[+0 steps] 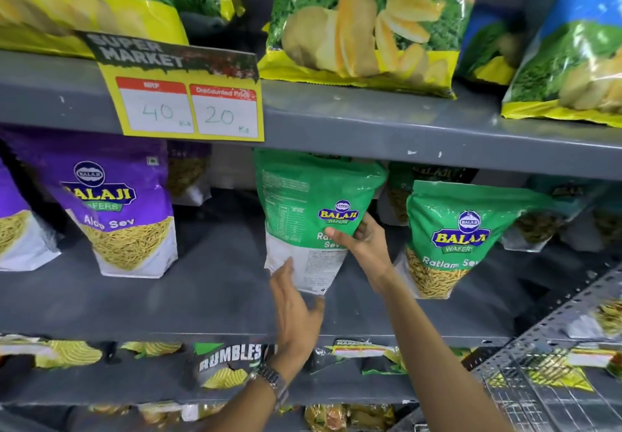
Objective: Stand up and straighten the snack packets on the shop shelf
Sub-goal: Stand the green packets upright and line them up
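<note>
A green Balaji Ratlami Sev packet [303,202] is held upright above the middle grey shelf [202,297], its back panel facing me. My right hand [361,239] grips its right side, thumb across the front. My left hand [294,310], with a wristwatch, touches the packet's white lower edge, fingers spread. A second green Ratlami Sev packet [454,236] stands just to the right, leaning a little. A purple Aloo Sev packet [117,209] stands at the left, tilted.
Large potato chip bags [363,24] fill the upper shelf, with a yellow price tag [188,101] hanging from its edge. More packets stand behind at the back. Rumbles packets [229,364] lie on the lower shelf. A wire basket [538,384] sits at lower right.
</note>
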Demonstrator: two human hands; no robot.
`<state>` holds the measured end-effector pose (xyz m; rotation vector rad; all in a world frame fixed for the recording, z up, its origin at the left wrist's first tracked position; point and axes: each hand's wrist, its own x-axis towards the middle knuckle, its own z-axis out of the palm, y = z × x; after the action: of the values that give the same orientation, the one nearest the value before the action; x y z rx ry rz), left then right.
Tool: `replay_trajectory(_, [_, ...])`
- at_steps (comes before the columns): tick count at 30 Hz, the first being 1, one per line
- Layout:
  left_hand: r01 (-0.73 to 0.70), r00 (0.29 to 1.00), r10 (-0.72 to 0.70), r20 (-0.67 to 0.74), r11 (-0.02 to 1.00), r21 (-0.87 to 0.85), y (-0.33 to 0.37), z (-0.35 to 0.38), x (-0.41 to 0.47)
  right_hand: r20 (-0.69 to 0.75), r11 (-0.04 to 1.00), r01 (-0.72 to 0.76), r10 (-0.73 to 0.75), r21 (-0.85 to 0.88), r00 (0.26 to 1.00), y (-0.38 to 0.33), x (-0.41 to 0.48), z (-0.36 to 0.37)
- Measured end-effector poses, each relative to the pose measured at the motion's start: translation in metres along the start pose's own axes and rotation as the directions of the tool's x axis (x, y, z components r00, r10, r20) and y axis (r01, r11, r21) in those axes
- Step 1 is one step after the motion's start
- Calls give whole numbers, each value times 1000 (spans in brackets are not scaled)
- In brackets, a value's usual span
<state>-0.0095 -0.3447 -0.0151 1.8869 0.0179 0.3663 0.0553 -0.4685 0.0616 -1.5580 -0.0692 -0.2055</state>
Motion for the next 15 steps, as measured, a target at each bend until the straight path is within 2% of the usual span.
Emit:
replay_trajectory(3, [55, 998, -53, 41, 998, -44, 5, 7, 5, -65, 999, 43, -44, -26, 997, 5, -8, 4])
replay_trajectory(7, [54, 994, -47, 95, 996, -68, 5, 11, 16, -101, 999, 17, -22, -43, 995, 5, -20, 9])
replay_trajectory(15, [139, 989, -121, 87, 964, -228, 2, 10, 51, -17, 998, -41, 40, -51, 999, -3, -41, 9])
